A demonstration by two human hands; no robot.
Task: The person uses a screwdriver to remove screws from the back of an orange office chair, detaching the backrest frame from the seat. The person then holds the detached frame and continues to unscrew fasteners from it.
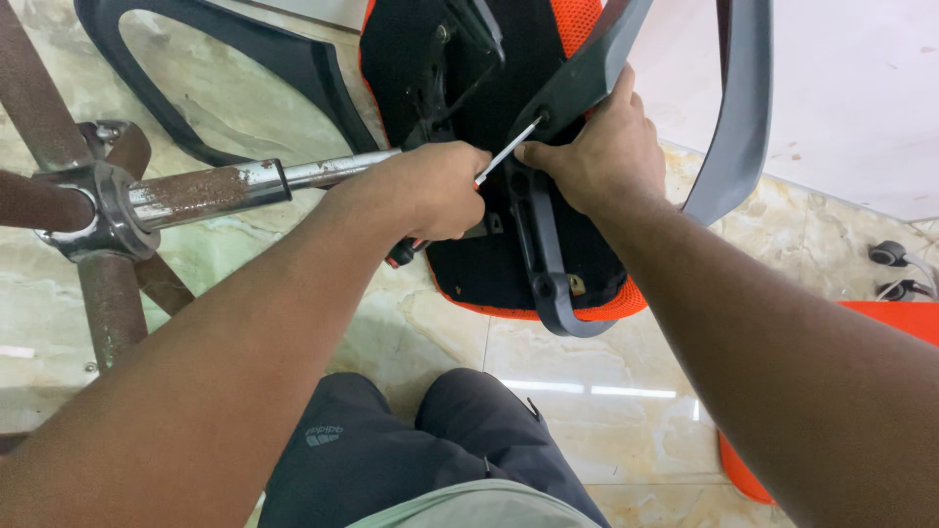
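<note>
Screwdriver [494, 164] — we are gripping it in our closed left hand [430, 191], its tip meeting the armrest [577, 78] bracket. Our right hand [602, 156] is clasping that armrest above the overturned seat [587, 249] — fingers wrapped tight.

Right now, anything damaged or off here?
Yes. The chair's metal post is blotched with rust, and so are the base legs. The chair lies overturned on the floor, underside up. Two loose casters sit apart at right.
</note>
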